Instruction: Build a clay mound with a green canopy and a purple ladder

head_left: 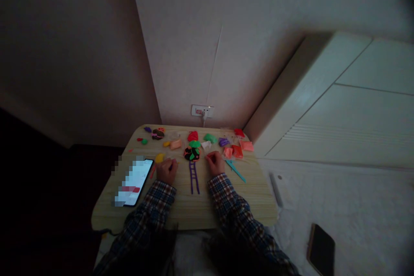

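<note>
My left hand (167, 171) is closed with its fingers curled in, resting over the table beside a yellow lump of modelling clay (159, 158). My right hand (215, 164) pinches thumb and fingers together; anything inside either hand is too small or hidden to name. Between the hands lies a black clay disc (187, 154) with green and orange pieces on it, and a bright green piece (194, 143) adjoins its top. A purple clay ladder shape (193, 177) runs from the disc toward me. A turquoise stick-like tool (237, 172) lies right of my right hand.
Bagged clay, including a red-orange packet (237, 151) and a peach packet (175, 144), lines the back of the wooden table (181, 217). A lit phone (139, 183) lies at left. A dark phone (321, 248) rests on the white bedding at right. A wall socket (202, 111) is behind.
</note>
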Motion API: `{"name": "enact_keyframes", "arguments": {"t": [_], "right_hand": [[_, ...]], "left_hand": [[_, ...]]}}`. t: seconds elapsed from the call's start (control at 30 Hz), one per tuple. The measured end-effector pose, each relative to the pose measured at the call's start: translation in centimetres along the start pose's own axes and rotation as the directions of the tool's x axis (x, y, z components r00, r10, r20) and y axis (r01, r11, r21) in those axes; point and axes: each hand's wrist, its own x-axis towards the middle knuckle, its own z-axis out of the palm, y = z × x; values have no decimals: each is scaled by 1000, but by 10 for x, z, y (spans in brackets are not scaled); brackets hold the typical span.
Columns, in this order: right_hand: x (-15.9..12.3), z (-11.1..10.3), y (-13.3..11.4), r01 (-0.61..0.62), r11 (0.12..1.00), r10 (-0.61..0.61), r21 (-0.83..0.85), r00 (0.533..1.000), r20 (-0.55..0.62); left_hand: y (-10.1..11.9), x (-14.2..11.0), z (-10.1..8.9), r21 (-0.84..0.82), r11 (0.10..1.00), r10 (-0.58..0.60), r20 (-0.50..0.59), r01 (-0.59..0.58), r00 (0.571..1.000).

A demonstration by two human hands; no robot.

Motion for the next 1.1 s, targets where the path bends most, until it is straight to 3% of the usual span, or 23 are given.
{"name": "enact_keyframes", "arguments": {"t": [0.17,0.37,1.1], "right_hand": [[1,2,2,4,1000,-4,-1,1000,3],[-1,2,0,21,999,-20,-27,999,51],[-5,-3,-19,-26,999,28,-40,998,64]], "left_hand": [[-1,0,0,27,998,-51,3,51,999],[3,-3,2,36,999,-6,71,3,997],[8,2,2,42,988,142,102,-147,985]]}}
